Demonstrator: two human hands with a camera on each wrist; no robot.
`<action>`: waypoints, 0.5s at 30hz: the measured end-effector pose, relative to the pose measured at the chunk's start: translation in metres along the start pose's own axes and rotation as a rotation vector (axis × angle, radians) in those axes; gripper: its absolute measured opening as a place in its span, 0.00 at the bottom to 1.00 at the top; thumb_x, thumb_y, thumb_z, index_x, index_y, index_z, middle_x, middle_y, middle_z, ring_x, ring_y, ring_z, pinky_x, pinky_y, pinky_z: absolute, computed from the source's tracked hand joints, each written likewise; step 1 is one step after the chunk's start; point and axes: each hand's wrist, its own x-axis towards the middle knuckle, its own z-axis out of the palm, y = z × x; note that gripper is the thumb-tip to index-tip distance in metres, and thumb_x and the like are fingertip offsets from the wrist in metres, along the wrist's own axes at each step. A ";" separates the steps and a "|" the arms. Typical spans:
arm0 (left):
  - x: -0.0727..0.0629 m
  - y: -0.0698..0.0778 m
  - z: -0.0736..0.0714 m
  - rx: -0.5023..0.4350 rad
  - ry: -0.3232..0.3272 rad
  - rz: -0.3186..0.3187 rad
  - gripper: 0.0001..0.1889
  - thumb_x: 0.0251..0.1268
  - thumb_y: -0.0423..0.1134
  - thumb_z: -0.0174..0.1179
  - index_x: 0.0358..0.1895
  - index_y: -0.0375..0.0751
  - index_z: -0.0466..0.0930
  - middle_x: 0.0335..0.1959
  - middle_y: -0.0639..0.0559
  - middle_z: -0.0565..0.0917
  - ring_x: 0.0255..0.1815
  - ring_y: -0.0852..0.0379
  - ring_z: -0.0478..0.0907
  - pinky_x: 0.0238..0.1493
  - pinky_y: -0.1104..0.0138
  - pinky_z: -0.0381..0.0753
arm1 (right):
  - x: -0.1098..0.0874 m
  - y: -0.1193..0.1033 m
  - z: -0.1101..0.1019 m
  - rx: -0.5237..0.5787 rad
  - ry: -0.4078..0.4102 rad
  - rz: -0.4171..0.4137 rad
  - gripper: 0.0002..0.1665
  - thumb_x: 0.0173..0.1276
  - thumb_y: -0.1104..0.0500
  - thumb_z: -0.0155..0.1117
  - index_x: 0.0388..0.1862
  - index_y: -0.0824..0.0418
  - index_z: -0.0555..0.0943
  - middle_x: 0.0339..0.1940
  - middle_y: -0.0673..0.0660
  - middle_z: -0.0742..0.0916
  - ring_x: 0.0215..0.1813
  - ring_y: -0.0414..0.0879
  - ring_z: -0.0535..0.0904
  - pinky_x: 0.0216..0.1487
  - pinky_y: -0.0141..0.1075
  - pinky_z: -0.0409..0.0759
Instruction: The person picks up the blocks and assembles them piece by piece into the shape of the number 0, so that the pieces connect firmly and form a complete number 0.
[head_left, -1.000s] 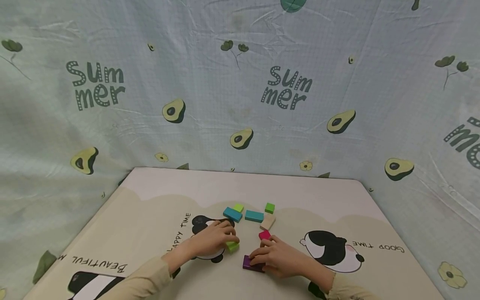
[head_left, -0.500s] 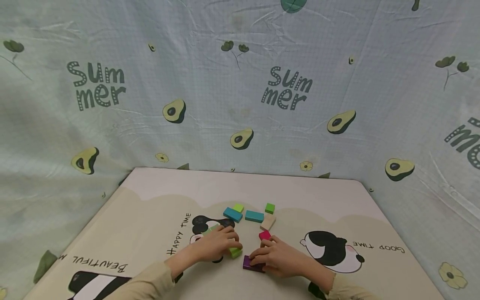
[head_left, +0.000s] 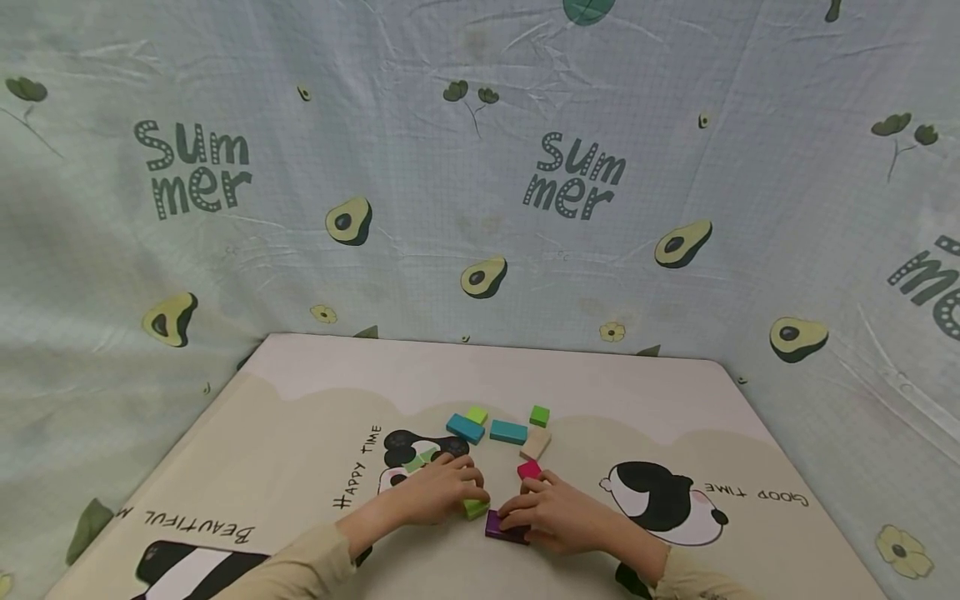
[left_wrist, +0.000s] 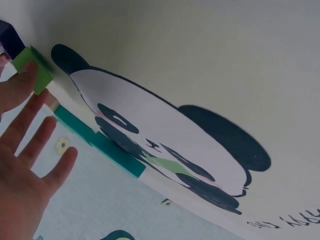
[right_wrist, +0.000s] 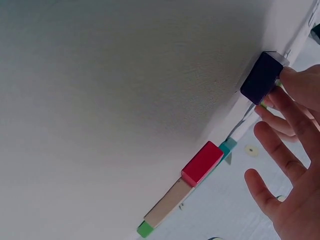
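Observation:
My left hand (head_left: 441, 492) pinches a light green block (head_left: 476, 508) between thumb and index finger, low over the table. In the left wrist view the thumb lies on the green block (left_wrist: 33, 72) and the other fingers spread away from it. Just to the right, my right hand (head_left: 557, 514) holds a dark purple block (head_left: 504, 528) by thumb and fingertips. The purple block (right_wrist: 262, 79) shows its long face in the right wrist view. The two blocks are close side by side. A red block (head_left: 528, 470) lies just beyond the right hand's fingers.
Behind the hands lie two blue blocks (head_left: 508, 432), a yellow-green block (head_left: 477, 414), a green block (head_left: 540, 416) and a natural wood block (head_left: 536, 443). The table (head_left: 315, 450) has a panda-print cover. A patterned curtain (head_left: 405, 267) hangs behind it.
My left hand has moved right and slightly nearer with the light green block, up close to the purple block. The right hand and the other blocks stay in place.

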 end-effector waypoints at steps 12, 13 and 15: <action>0.001 0.002 0.002 0.019 0.009 0.013 0.15 0.57 0.38 0.57 0.46 0.61 0.78 0.44 0.62 0.78 0.47 0.62 0.68 0.47 0.68 0.68 | 0.000 0.000 -0.001 0.000 -0.001 0.000 0.20 0.59 0.54 0.61 0.52 0.43 0.75 0.52 0.40 0.80 0.43 0.36 0.68 0.45 0.34 0.67; 0.001 0.002 0.002 0.019 0.007 0.012 0.15 0.57 0.39 0.57 0.46 0.61 0.78 0.44 0.62 0.78 0.47 0.62 0.68 0.47 0.68 0.68 | 0.000 0.000 -0.001 -0.002 -0.002 -0.001 0.20 0.59 0.54 0.61 0.52 0.43 0.75 0.52 0.40 0.80 0.43 0.36 0.68 0.45 0.34 0.67; 0.001 0.002 0.002 0.017 0.003 0.010 0.14 0.58 0.39 0.57 0.47 0.62 0.78 0.44 0.62 0.78 0.47 0.62 0.68 0.48 0.68 0.68 | 0.000 0.000 -0.002 -0.004 -0.002 -0.001 0.20 0.59 0.54 0.61 0.52 0.43 0.75 0.52 0.40 0.80 0.43 0.36 0.68 0.45 0.34 0.67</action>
